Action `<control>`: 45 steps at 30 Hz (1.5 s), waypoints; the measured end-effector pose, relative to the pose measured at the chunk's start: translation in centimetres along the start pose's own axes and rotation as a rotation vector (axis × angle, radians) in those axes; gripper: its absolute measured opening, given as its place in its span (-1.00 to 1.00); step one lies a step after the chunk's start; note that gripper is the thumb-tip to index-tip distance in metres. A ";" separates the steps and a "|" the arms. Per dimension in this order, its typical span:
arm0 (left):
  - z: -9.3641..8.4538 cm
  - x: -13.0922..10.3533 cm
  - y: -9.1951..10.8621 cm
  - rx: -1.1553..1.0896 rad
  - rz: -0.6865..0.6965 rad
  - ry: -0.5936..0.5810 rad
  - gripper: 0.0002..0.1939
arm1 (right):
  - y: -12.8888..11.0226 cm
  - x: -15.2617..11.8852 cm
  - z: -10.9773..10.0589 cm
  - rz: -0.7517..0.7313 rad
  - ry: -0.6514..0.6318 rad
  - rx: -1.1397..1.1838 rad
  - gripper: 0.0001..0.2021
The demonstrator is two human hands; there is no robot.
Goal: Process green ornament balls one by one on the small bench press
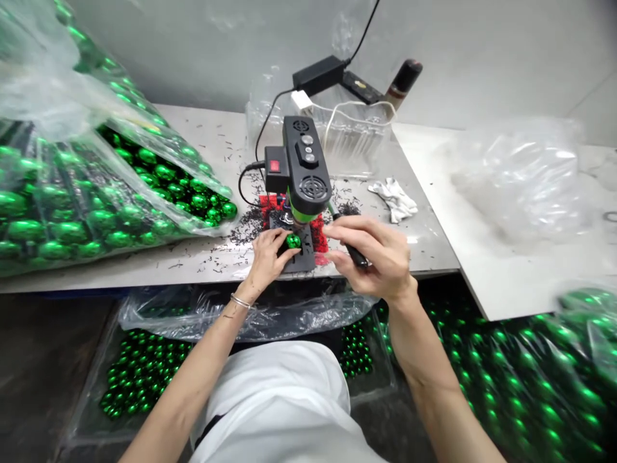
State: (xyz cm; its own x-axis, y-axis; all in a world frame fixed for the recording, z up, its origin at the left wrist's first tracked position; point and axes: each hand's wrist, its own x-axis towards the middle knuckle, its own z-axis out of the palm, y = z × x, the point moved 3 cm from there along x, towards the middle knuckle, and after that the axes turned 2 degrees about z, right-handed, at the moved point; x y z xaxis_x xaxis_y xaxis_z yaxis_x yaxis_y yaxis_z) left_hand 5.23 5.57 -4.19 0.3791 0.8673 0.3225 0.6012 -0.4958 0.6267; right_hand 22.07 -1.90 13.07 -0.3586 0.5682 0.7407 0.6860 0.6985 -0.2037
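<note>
A shiny green ball is held between the thumb and fingers of my left hand. It sits on the dark base of a small bench drill press, under the drill head. My right hand is curled around the black-handled lever at the machine's right side. The drill's tip is mostly hidden behind the head. Red material lies under and beside the base, with dark shavings scattered around it.
A big clear bag of green balls fills the table's left. Behind the drill are a clear plastic box and a black power adapter with cables. A white glove lies right. More green balls sit below the table edge.
</note>
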 end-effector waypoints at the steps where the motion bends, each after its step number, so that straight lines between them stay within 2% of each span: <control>1: 0.0 0.0 0.0 -0.007 0.010 0.001 -0.65 | 0.0 0.0 0.1 -0.003 0.005 -0.001 -0.76; 7: -0.1 0.0 0.0 -0.022 0.020 0.012 -0.67 | -0.4 -0.4 0.5 0.034 0.048 -0.028 -0.72; 14: 0.2 -0.3 0.1 -0.037 0.020 0.048 -0.68 | -0.8 -1.1 1.7 0.075 0.281 -0.084 -0.74; 18: 0.4 -0.5 0.1 -0.047 0.031 0.068 -0.68 | -0.8 -1.6 3.2 0.142 0.322 0.033 -0.81; 22: 0.3 -0.6 0.2 -0.045 0.034 0.069 -0.67 | -0.5 -2.9 5.0 0.228 0.361 0.099 -0.80; 27: 0.3 -0.7 0.3 -0.043 0.045 0.076 -0.66 | 0.3 -5.6 7.7 0.139 0.467 0.001 -0.77; 33: 0.3 -0.6 0.3 -0.043 0.048 0.077 -0.66 | 0.9 -7.6 9.8 0.188 0.553 0.027 -0.67; 37: 0.4 -0.6 0.2 -0.048 0.068 0.090 -0.65 | 1.1 -7.8 10.3 0.173 0.548 0.053 -0.66; 41: 0.7 -0.7 0.0 -0.058 0.084 0.128 -0.65 | 1.2 -7.5 10.4 0.143 0.483 0.048 -0.67; 45: 0.9 -0.4 0.0 -0.071 0.092 0.153 -0.67 | 0.4 -5.9 8.3 0.186 0.499 0.071 -0.65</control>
State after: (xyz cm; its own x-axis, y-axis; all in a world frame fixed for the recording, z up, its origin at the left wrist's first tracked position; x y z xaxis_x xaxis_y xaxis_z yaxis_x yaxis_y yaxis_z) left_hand 5.71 5.22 -5.00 0.3159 0.8177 0.4812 0.5159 -0.5737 0.6362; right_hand 19.23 -1.33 3.27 0.1217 0.4215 0.8987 0.6584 0.6433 -0.3908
